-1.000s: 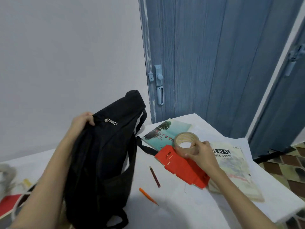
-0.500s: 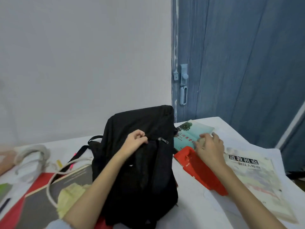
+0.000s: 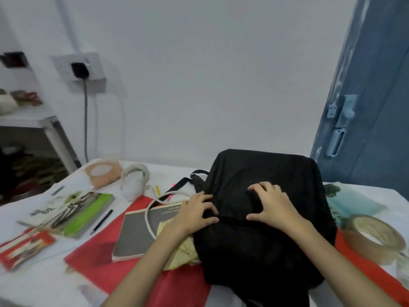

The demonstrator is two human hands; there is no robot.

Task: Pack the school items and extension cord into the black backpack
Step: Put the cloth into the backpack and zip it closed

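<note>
The backpack [image 3: 261, 218] stands on the desk [image 3: 44, 282] with both hands on its front, the left hand [image 3: 195, 214] beside the right hand [image 3: 272, 204]. Left of it lies a notebook [image 3: 135, 235], further left a book [image 3: 70, 211]. A tape roll [image 3: 374, 237] lies to its right.

I can read nothing here: the dark characters on the green book [image 3: 66, 212] at my left are too blurred.
</note>
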